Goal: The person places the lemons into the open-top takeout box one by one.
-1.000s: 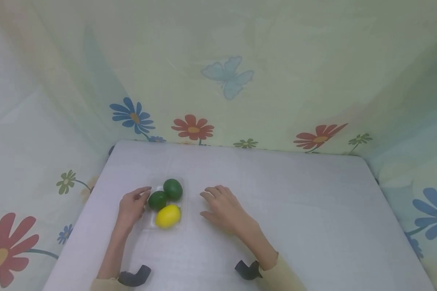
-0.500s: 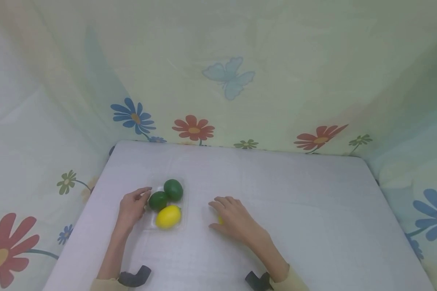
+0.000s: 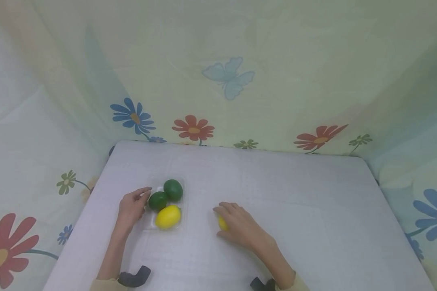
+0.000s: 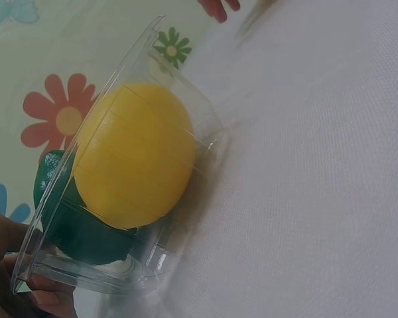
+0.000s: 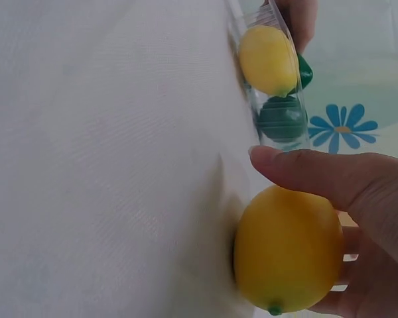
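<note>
A clear plastic container (image 3: 183, 224) stands on the left of the table. In it lie a yellow lemon (image 3: 168, 217) and two dark green, rounded fruits, one farther back (image 3: 173, 190) and one nearer my left hand (image 3: 157, 201). With thumb and fingers my left hand (image 3: 132, 208) pinches the container's left edge, as the left wrist view shows. My right hand (image 3: 240, 226) arches over a second lemon (image 5: 288, 252) on the tabletop. Its thumb (image 5: 305, 173) is spread just above that fruit and its fingers reach behind it; whether they touch it I cannot tell.
The white cloth-covered table (image 3: 313, 210) extends right and behind the hands. A flower-print curtain (image 3: 276, 81) encloses the back and both sides. A dark curved wrist mount (image 3: 134, 277) sits by the left sleeve, another (image 3: 263, 283) by the right.
My right hand has shifted right and toward the near edge, and the second lemon has come into sight beneath it. The left hand and the container have stayed put.
</note>
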Tool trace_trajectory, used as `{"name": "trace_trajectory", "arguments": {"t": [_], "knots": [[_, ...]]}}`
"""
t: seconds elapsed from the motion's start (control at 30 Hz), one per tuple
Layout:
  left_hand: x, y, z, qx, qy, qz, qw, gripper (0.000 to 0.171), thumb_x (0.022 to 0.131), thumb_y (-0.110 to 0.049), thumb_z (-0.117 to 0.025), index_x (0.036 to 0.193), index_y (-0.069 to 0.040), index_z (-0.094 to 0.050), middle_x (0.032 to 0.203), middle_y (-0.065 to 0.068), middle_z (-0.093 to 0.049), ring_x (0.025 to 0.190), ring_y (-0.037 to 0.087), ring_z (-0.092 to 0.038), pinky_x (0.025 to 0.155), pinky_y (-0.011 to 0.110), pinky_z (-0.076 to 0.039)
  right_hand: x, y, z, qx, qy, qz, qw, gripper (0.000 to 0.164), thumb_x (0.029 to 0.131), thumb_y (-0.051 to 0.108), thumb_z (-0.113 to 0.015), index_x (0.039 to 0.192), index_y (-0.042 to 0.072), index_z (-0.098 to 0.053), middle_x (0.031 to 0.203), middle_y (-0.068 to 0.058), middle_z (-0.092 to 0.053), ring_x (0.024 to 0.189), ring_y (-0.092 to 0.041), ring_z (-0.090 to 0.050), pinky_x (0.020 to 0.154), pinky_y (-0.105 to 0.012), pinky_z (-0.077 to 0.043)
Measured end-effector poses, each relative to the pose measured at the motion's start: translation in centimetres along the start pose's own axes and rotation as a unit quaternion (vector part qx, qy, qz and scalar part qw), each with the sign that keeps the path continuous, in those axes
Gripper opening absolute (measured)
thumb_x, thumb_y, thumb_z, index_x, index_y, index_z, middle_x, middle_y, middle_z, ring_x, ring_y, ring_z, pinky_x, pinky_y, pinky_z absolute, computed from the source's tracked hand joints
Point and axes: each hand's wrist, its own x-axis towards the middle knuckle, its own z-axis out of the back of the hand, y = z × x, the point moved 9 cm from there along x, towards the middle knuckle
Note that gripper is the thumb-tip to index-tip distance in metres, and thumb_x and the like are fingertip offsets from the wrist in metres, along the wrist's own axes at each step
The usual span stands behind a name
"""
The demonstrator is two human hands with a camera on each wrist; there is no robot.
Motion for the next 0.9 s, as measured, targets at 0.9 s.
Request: {"name": "trace_trajectory", "arguments": {"t": [0.9], "knots": [[-0.1,-0.2,0.0,0.012,-0.002,0.003,0.9999,0.043,0.107,-0.031,-0.051,0.143,-0.008,-0.060,0.101,0.016,-0.064,0.062,0.016,-0.050,0.053,0.026,-0.044,-1.1,-0.7,-0.5,-0.015,-0.002,-0.011,1.000,0.057,0.086,0.023,-0.084,0.137,0.013,-0.061,0.126,-0.006,-0.065,0.109,-0.021,-0.063,0.090,-0.039,-0.056]]}}
